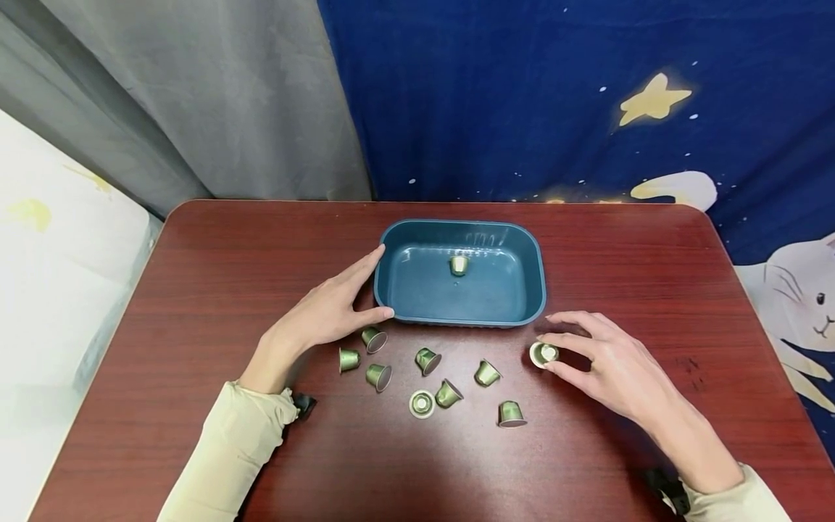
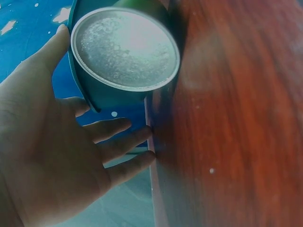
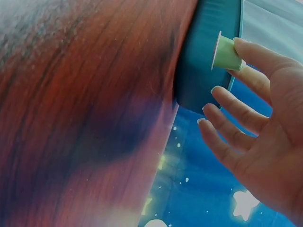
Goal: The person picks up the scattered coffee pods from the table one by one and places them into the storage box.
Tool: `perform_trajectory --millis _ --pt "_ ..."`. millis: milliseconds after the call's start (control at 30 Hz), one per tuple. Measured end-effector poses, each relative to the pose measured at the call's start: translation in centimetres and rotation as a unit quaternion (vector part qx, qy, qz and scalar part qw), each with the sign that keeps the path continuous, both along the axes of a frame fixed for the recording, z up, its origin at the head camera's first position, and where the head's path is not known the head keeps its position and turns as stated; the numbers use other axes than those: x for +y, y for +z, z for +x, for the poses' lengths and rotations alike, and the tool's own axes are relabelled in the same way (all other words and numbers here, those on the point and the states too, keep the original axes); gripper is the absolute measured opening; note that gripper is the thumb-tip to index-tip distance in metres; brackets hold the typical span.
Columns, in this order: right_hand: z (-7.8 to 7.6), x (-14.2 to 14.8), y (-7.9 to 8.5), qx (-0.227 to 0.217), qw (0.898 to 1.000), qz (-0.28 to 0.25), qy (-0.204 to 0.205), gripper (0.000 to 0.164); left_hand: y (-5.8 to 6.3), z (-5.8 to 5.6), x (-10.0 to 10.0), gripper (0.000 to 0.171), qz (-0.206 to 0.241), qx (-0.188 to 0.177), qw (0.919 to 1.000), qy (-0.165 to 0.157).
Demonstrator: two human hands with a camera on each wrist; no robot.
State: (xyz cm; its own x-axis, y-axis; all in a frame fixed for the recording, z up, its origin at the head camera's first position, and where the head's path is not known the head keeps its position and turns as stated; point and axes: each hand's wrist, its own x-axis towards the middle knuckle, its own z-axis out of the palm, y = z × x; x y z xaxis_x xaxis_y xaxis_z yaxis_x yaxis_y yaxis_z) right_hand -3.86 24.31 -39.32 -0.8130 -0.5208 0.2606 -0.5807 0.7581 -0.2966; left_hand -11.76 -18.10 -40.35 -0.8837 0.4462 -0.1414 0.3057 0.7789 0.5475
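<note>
A blue plastic bin stands near the table's far edge, with one green coffee capsule inside. My left hand rests against the bin's left side, fingers straight, thumb at the near-left corner of the rim. Between thumb and fingertips my right hand pinches a green coffee capsule, just off the bin's near-right corner. In the right wrist view its other fingers are spread. Close to the left wrist camera, a capsule's round foil lid covers part of the bin.
Several more green capsules lie scattered on the reddish-brown table in front of the bin, some tipped on their sides, like this capsule. One capsule stands lid-down. Behind the table hang a grey curtain and a blue curtain.
</note>
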Motion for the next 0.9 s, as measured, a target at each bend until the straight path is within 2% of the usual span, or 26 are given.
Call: perform_trajectory --millis 200,400,900 --pt "-0.2 0.3 0.3 0.023 1.0 -0.002 -0.007 0.033 0.0 0.0 0.0 0.097 0.001 -0.002 1.0 0.002" --pt "-0.4 0.4 0.8 0.04 0.999 -0.005 -0.024 0.065 0.0 0.0 0.1 0.097 0.002 -0.004 1.0 0.0" --pt "-1.3 0.6 0.9 0.033 0.998 -0.049 -0.017 0.059 -0.2 -0.1 0.0 0.097 0.0 -0.003 1.0 0.0"
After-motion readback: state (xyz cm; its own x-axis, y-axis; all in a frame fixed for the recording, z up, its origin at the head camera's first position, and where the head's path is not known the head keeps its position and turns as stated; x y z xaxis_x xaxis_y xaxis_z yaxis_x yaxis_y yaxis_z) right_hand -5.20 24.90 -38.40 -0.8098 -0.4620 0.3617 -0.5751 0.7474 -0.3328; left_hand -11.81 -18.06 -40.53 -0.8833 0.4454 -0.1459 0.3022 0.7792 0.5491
